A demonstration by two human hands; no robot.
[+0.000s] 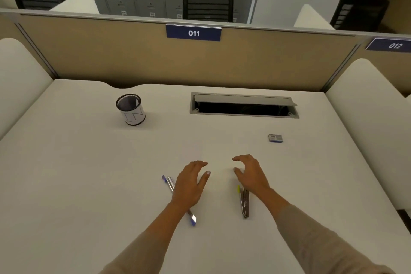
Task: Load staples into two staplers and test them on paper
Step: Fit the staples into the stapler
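Two staplers lie unfolded flat on the white desk. The blue-trimmed stapler (170, 183) runs diagonally under my left hand (191, 182), which hovers over its middle with fingers apart. The yellow-tipped stapler (244, 203) lies folded out in a narrow V just beside and below my right hand (251, 172), whose fingers are curled and spread, holding nothing. A small box of staples (275, 138) sits farther back on the right, well apart from both hands. No paper sheet is distinguishable on the desk surface.
A mesh pen cup (130, 109) stands at the back left. An open cable hatch (243, 105) is set into the desk at the back centre. A tan partition with the sign 011 (193, 33) closes the far edge; padded dividers flank both sides.
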